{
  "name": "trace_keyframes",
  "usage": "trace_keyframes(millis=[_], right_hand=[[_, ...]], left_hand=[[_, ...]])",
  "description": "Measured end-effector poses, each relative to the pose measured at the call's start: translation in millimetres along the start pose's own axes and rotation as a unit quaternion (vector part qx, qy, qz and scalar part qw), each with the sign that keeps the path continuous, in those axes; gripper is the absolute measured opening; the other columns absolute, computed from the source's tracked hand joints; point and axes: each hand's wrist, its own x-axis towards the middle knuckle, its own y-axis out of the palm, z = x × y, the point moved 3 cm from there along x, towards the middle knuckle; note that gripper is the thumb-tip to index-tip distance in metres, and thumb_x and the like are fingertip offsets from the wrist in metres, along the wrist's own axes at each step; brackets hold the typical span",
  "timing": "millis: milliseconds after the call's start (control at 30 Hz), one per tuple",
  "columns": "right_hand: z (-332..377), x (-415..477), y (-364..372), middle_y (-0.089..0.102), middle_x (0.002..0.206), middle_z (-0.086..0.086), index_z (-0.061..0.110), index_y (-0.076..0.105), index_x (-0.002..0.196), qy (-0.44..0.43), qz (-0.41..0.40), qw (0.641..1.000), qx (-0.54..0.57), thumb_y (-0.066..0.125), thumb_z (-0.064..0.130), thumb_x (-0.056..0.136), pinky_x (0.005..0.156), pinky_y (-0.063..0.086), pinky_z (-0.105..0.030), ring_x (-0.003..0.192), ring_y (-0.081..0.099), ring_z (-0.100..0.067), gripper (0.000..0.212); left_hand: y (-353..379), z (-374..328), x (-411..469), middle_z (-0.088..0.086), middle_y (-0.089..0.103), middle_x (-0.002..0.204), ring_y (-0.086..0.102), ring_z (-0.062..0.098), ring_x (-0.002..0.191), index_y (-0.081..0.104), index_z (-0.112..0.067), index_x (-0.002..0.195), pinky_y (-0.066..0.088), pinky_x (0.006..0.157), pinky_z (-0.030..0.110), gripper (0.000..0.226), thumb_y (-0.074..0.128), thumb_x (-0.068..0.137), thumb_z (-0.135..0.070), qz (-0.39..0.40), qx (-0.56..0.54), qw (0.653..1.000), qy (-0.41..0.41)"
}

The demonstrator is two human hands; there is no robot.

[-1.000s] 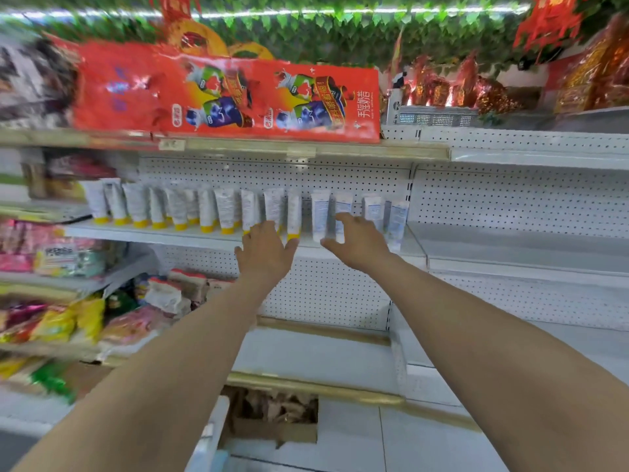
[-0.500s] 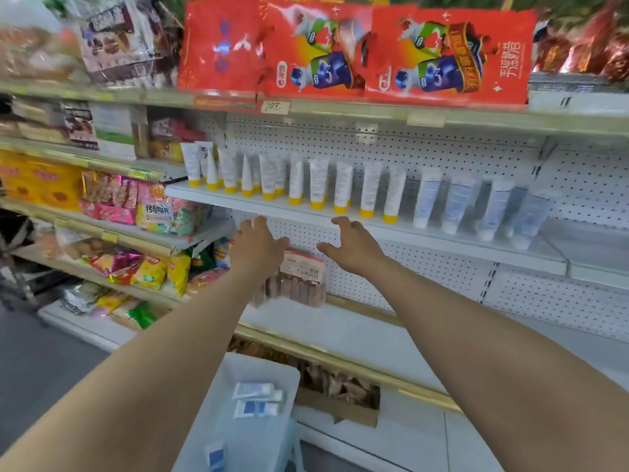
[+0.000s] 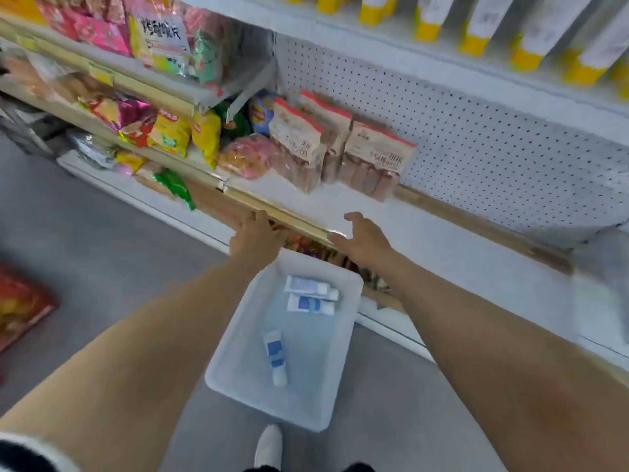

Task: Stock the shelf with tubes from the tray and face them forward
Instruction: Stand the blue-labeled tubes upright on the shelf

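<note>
A translucent white tray [image 3: 238, 366] sits low in front of me, above the grey floor. Three white tubes with blue labels lie in it: two side by side at the far end [image 3: 308, 285] [image 3: 311, 304], one alone in the middle [image 3: 275, 356]. My left hand [image 3: 255, 237] hovers above the tray's far left corner, fingers apart, empty. My right hand [image 3: 362, 240] hangs over the far right corner, fingers spread, empty. Stocked white tubes with yellow caps [image 3: 476, 25] stand upside down along the upper shelf [image 3: 391, 46] at top right.
A lower white shelf [image 3: 425, 240] with a gold front strip carries brown snack packs [image 3: 371, 161] against the pegboard back. Bags of snacks [image 3: 170, 131] crowd the shelves to the left. A red pack [image 3: 20, 301] lies on the floor at left. My white shoe [image 3: 269, 444] shows below the tray.
My view has swung down from the tube shelf to the tray. Both hands have dropped from the upper shelf to just above the tray's far edge, still holding nothing.
</note>
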Motion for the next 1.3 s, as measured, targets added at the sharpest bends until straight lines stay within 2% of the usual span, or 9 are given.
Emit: trace_keyframes(millis=[200, 333, 500, 700, 767, 867, 1100, 1200, 1300], right_hand=[[-63.9, 39.2, 132.4, 0.049, 0.142, -0.013, 0.012, 0.038, 0.144, 0.081, 0.131, 0.988, 0.003, 0.057, 0.049, 0.093, 0.092, 0.042, -0.031, 0.122, 0.053, -0.029, 0.066], [-111.8, 69.4, 202.5, 0.054, 0.137, -0.013, 0.010, 0.046, 0.138, 0.105, 0.180, 0.978, -0.010, 0.056, 0.047, 0.094, 0.095, 0.040, -0.032, 0.125, 0.051, -0.030, 0.059], [-156.8, 99.7, 261.1, 0.060, 0.126, -0.011, 0.012, 0.052, 0.131, 0.089, 0.170, 0.981, -0.021, 0.063, 0.046, 0.089, 0.088, 0.043, -0.032, 0.117, 0.054, -0.031, 0.055], [-187.0, 115.6, 307.3, 0.055, 0.129, -0.008, 0.017, 0.048, 0.131, 0.060, 0.110, 0.989, -0.075, 0.074, 0.050, 0.076, 0.088, 0.045, -0.039, 0.120, 0.049, -0.031, 0.069], [-190.4, 113.3, 317.5, 0.054, 0.128, -0.008, 0.018, 0.043, 0.136, 0.060, 0.106, 0.986, -0.117, 0.075, 0.053, 0.073, 0.083, 0.043, -0.038, 0.118, 0.048, -0.031, 0.078], [-190.8, 105.7, 334.4, 0.055, 0.117, -0.008, 0.019, 0.048, 0.124, 0.064, 0.119, 0.979, -0.153, 0.079, 0.052, 0.067, 0.073, 0.041, -0.036, 0.112, 0.048, -0.030, 0.073], [-192.8, 89.8, 353.6, 0.063, 0.109, -0.005, 0.014, 0.052, 0.110, 0.162, 0.203, 0.965, 0.019, 0.085, 0.037, 0.068, 0.080, 0.051, -0.037, 0.098, 0.062, -0.027, 0.058], [-182.6, 69.1, 342.9, 0.067, 0.108, -0.007, 0.015, 0.059, 0.107, 0.261, 0.276, 0.900, 0.215, 0.078, 0.029, 0.080, 0.085, 0.058, -0.044, 0.094, 0.067, -0.024, 0.035], [-162.8, 42.5, 314.1, 0.066, 0.106, -0.008, 0.012, 0.062, 0.109, 0.318, 0.287, 0.821, 0.377, 0.067, 0.022, 0.092, 0.083, 0.059, -0.044, 0.087, 0.065, -0.020, 0.020]], left_hand=[[119.9, 88.3, -5.3, 0.016, 0.049, 0.130, 0.052, 0.036, 0.114, 0.040, -0.012, 0.138, 0.050, 0.091, 0.049, 0.061, 0.051, 0.093, -0.051, 0.113, -0.024, 0.988, -0.104], [193.0, 125.9, -22.8, 0.015, 0.050, 0.131, 0.054, 0.036, 0.114, 0.045, -0.011, 0.132, 0.048, 0.094, 0.043, 0.059, 0.058, 0.090, -0.050, 0.145, -0.063, 0.968, -0.193], [270.8, 158.4, -40.9, 0.011, 0.052, 0.119, 0.057, 0.034, 0.106, 0.046, -0.011, 0.116, 0.048, 0.083, 0.042, 0.054, 0.064, 0.083, -0.050, 0.183, -0.106, 0.927, -0.309], [331.3, 168.8, -53.1, 0.009, 0.050, 0.117, 0.055, 0.035, 0.108, 0.040, -0.010, 0.117, 0.048, 0.084, 0.046, 0.077, 0.072, 0.069, -0.061, 0.173, -0.107, 0.894, -0.399], [340.6, 169.9, -54.9, 0.009, 0.049, 0.117, 0.054, 0.034, 0.109, 0.038, -0.010, 0.116, 0.048, 0.082, 0.045, 0.082, 0.078, 0.064, -0.060, 0.156, -0.095, 0.893, -0.412], [348.3, 175.2, -58.5, 0.009, 0.048, 0.118, 0.053, 0.033, 0.111, 0.036, -0.009, 0.116, 0.041, 0.075, 0.042, 0.083, 0.083, 0.063, -0.053, 0.160, -0.074, 0.887, -0.427], [349.9, 197.2, -67.3, 0.006, 0.056, 0.107, 0.061, 0.030, 0.098, 0.046, -0.011, 0.112, 0.049, 0.074, 0.034, 0.067, 0.082, 0.066, -0.043, 0.212, -0.146, 0.862, -0.436], [340.5, 202.5, -75.2, 0.007, 0.067, 0.101, 0.067, 0.025, 0.086, 0.059, -0.012, 0.108, 0.060, 0.070, 0.036, 0.062, 0.082, 0.060, -0.045, 0.224, -0.259, 0.821, -0.457], [316.7, 189.4, -84.2, 0.012, 0.069, 0.103, 0.068, 0.025, 0.088, 0.063, -0.003, 0.112, 0.059, 0.067, 0.033, 0.045, 0.078, 0.079, -0.030, 0.227, -0.386, 0.764, -0.464]])
